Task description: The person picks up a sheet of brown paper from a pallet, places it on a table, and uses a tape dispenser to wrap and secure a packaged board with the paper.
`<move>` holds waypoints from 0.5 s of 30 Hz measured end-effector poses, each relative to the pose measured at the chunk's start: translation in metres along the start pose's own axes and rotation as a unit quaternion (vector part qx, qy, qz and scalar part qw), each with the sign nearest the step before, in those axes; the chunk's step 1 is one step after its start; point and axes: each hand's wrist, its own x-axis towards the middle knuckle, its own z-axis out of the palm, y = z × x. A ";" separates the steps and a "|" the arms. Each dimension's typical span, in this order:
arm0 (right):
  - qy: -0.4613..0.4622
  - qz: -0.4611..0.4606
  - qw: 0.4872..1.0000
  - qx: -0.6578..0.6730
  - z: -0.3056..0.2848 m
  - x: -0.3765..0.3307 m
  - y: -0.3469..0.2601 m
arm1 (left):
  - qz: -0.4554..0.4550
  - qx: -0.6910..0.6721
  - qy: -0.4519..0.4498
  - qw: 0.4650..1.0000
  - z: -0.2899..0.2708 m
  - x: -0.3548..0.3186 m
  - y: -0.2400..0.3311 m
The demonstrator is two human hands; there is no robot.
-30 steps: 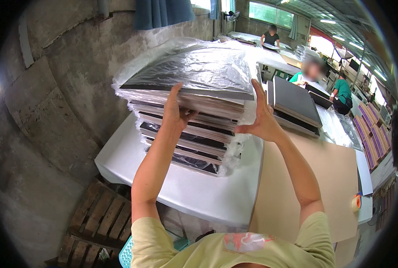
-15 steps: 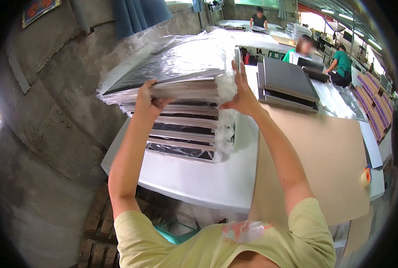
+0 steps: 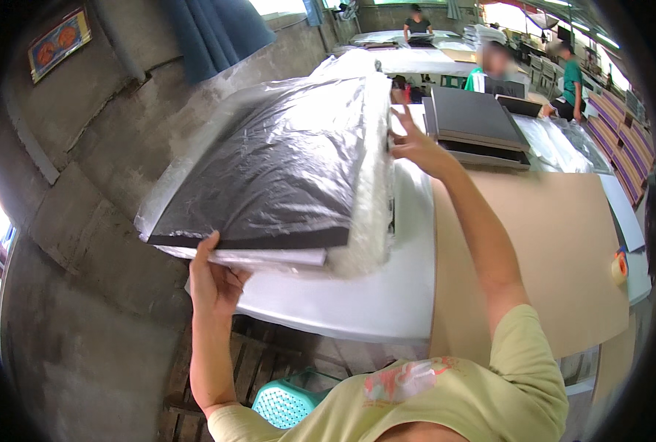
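A wide black panel pack (image 3: 269, 173) in clear plastic wrap is tilted toward me over the table's left part, pale layers showing along its near edge. My left hand (image 3: 216, 283) grips that near edge toward its left end, thumb on top and fingers beneath. Along the pack's right side is my right hand (image 3: 421, 147), its fingers spread and stretched against the bunched plastic; the fingertips are partly hidden. The stack under the pack is largely covered by it.
A white-covered table (image 3: 328, 309) carries the pack. To the right lie a large brown board (image 3: 527, 258), dark flat boxes (image 3: 479, 121) and a tape roll (image 3: 620, 269). A concrete wall (image 3: 99, 221) stands left, a turquoise stool (image 3: 287, 401) below. Several people work farther back.
The top pack has come toward me and tilted, so its black face shows and the layered stack below is covered. My left hand moved nearer with it; my right hand slid slightly right.
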 end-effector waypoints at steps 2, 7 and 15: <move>0.098 -0.040 0.988 0.114 -0.005 -0.011 0.013 | -0.002 -0.009 0.001 1.000 -0.009 -0.015 -0.007; 0.047 0.299 0.897 0.321 0.067 -0.050 -0.030 | -0.033 -0.071 -0.008 0.997 -0.036 -0.026 -0.041; 0.098 0.354 0.903 0.223 0.085 -0.039 -0.042 | -0.135 0.049 -0.156 0.977 -0.107 -0.008 -0.060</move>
